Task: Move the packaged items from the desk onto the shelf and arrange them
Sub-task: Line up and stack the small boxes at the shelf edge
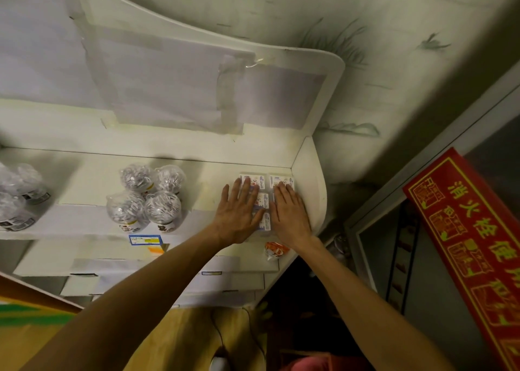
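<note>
Several small white packets with blue and red print lie flat in rows at the right end of the white shelf. My left hand lies flat on the left packets, fingers spread. My right hand presses flat on the right packets, next to the shelf's side wall. Both palms cover most of the packets; only the far row and a strip between my hands show. Neither hand grips anything.
Clear plastic jars of wrapped sweets stand in a cluster left of my hands, more jars at the far left. An orange-white packet sits on a lower ledge. A red sign leans at the right.
</note>
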`<state>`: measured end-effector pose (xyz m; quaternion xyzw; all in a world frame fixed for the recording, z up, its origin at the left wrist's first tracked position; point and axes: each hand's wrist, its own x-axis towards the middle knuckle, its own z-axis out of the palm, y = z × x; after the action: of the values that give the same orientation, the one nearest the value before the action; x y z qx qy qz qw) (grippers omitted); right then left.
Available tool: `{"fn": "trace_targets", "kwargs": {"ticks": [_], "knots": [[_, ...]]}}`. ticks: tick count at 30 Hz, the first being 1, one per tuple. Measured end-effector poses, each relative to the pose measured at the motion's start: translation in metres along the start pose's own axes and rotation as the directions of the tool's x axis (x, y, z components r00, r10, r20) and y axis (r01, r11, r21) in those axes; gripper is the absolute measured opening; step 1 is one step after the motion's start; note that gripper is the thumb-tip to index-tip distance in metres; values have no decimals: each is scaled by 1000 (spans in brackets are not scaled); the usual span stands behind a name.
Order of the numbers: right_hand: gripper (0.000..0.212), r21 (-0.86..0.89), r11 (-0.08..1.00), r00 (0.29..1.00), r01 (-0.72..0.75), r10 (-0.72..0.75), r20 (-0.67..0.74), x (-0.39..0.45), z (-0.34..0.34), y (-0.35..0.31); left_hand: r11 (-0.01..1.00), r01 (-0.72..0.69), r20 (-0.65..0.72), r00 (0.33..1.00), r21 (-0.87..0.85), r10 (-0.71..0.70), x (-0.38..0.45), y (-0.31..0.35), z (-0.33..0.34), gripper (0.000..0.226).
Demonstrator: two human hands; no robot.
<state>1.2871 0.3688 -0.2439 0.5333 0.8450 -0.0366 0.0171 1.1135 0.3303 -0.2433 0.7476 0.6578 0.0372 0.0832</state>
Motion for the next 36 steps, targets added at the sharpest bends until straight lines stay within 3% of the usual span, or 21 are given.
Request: {"fn": "trace_targets", "kwargs": {"ticks": [7, 12, 22, 28, 36], "knots": [[82, -29, 1000, 1000, 7, -7, -6, -5, 0, 0, 999, -36, -7, 999, 1, 36, 1, 2, -3, 81], [68, 36, 999, 999, -32, 34, -41, -7, 2, -1, 998, -56, 4, 998, -8, 56, 2, 2, -5, 79], [74, -24, 1000, 1000, -15, 15, -12, -7, 0, -2, 992, -125, 2, 992, -6, 125, 5, 3, -4, 74], [93, -17, 1000, 1000, -13, 13, 12, -1, 2, -2, 993, -122, -12, 992, -2, 122, 5, 1, -2, 73], [84, -25, 999, 1000, -22, 22, -7, -1, -2, -4, 994, -107, -7, 994, -4, 107, 3, 3, -2, 74]]}}
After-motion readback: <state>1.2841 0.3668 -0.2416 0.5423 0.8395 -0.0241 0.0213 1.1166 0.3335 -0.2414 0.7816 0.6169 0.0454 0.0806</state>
